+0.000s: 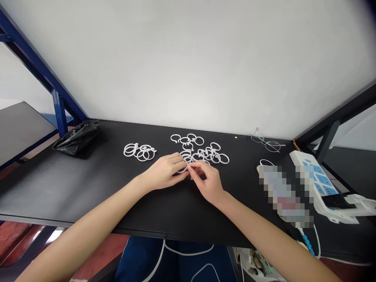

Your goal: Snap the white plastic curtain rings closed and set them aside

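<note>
Both my hands meet at the middle of the black table [88, 184]. My left hand [164, 172] and my right hand [207, 180] are each pinched on one white plastic ring [184, 169] held between them just above the tabletop. Right behind my fingers lies a loose heap of several white rings [205, 150]. A second, smaller cluster of white rings [139, 151] lies to the left of it, apart from my hands.
A crumpled black plastic bag [78, 138] sits at the table's far left. Wire-framed glasses [266, 141] lie at the back right. A white power strip [320, 184] and a blurred flat object [283, 196] occupy the right side. A white wall rises behind.
</note>
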Tool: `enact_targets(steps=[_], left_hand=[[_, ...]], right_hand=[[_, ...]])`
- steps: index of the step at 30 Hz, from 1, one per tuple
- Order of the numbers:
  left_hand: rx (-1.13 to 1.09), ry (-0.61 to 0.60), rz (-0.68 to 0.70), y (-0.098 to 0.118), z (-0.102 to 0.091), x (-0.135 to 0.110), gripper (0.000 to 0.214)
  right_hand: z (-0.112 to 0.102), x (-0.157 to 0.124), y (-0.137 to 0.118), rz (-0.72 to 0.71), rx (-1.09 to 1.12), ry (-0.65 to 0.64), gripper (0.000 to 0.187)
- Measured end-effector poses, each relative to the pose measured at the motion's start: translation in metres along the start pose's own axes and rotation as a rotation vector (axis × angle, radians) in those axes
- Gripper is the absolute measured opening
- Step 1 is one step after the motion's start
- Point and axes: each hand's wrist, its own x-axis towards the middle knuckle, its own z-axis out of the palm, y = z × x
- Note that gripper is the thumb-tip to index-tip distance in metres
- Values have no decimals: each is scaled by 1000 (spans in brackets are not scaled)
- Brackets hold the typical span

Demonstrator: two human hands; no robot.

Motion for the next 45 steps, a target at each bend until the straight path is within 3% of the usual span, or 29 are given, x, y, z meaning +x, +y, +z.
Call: enact_targets(steps=[30,45], left_hand=[[-18,-17,-4,0,0,0,24],[1,51,-28,0,1,-1,18]], right_hand=[[1,1,0,-14,16,9,7],[0,1,0,11,-15,42,8]])
